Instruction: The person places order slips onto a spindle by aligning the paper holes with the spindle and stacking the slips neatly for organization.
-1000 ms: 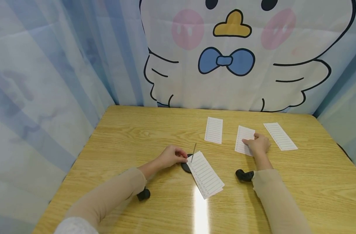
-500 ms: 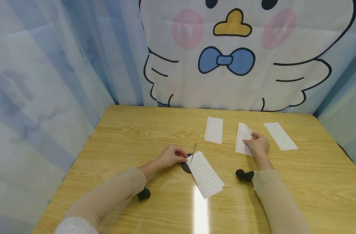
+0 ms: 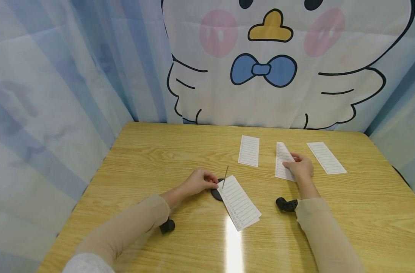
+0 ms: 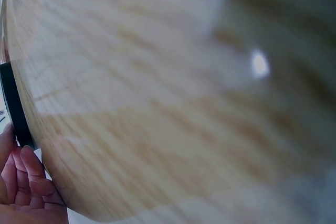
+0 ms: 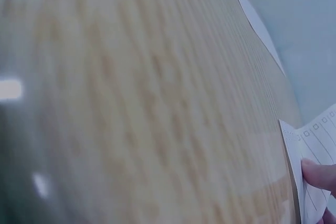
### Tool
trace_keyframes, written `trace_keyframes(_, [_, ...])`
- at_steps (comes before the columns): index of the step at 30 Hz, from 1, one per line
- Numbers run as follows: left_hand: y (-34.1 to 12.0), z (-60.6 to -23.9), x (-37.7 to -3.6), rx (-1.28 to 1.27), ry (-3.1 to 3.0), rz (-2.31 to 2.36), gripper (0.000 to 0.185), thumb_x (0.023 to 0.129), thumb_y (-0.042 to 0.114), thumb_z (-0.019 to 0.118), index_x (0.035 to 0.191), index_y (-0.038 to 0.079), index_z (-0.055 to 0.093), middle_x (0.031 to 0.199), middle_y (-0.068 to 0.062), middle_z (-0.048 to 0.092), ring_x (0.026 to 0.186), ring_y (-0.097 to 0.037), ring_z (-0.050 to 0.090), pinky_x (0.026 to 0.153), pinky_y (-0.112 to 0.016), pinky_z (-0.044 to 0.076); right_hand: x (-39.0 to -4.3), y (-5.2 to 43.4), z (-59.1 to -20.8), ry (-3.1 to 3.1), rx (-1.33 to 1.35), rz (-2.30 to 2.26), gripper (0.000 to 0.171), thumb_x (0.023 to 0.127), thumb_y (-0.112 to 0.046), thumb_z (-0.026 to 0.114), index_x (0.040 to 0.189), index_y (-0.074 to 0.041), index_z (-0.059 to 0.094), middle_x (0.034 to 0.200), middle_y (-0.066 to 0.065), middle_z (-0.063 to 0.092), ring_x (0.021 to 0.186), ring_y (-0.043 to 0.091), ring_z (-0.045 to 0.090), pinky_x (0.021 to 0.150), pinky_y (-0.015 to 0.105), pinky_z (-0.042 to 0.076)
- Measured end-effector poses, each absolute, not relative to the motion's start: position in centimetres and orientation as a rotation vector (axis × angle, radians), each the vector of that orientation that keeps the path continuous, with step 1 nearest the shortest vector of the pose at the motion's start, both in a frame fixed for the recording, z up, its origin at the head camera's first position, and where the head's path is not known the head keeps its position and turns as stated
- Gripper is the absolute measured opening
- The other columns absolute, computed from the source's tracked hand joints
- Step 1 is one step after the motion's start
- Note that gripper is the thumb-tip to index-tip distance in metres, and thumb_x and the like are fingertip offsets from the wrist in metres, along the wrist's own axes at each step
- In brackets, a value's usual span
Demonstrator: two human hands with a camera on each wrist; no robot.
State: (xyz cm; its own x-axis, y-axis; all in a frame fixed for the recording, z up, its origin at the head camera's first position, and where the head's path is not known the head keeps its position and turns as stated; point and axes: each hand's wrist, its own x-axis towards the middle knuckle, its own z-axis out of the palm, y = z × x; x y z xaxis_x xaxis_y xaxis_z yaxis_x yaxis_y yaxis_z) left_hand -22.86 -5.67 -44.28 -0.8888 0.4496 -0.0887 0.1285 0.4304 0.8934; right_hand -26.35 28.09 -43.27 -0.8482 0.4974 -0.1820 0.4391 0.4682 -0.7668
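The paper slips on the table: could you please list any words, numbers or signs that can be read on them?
None can be read.
Slip under the right hand: ruled lines and small boxes, no legible text.
Other slips: print too small.

sleeves: 2 long beige sleeves of thin, snug fabric, reaching to the wrists
left sleeve: meets a white, finely textured garment at the upper arm, by the lower frame edge
wrist mounts: 1 small black rounded device under each forearm near the wrist
hands: left hand (image 3: pixel 199 182) and right hand (image 3: pixel 300 167) bare, no rings visible
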Motion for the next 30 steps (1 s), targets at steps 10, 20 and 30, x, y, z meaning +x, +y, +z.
trace_keyframes(10, [-5.72, -44.09, -22.8, 0.501, 2.381, 1.44, 0.011, 0.077, 0.007, 0.072, 0.084, -0.001, 0.068, 0.067, 0.002, 0.058, 0.054, -0.006, 0.046, 0.05, -0.019, 0.04, -26.33, 27.96, -43.4, -2.499, -0.851, 1.443, 0.057, 0.082, -0.003, 0.063, 0.135, -0.011, 0.045, 0.131, 0.017, 0.043, 0.117, 0.031, 0.037, 0.096, 0.043, 0.028])
trace_keyframes(20, [-5.79, -44.05, -22.87, 0.516, 2.384, 1.431, 0.011, 0.077, 0.008, 0.072, 0.084, -0.001, 0.069, 0.067, 0.002, 0.057, 0.056, -0.006, 0.045, 0.051, -0.019, 0.039, -26.38, 28.23, -43.34, -2.387, -0.892, 1.493, 0.054, 0.083, 0.0, 0.054, 0.134, -0.011, 0.047, 0.108, 0.006, 0.05, 0.083, 0.01, 0.044, 0.057, 0.014, 0.036])
trace_keyframes(30, [-5.71, -43.95, -22.79, 0.494, 2.381, 1.425, 0.011, 0.077, 0.007, 0.072, 0.084, -0.001, 0.069, 0.066, 0.002, 0.056, 0.055, -0.006, 0.046, 0.051, -0.019, 0.04, -26.29, 28.11, -43.31, -2.342, -0.901, 1.513, 0.046, 0.086, -0.003, 0.053, 0.131, -0.007, 0.05, 0.111, 0.008, 0.051, 0.084, 0.008, 0.046, 0.06, 0.012, 0.038])
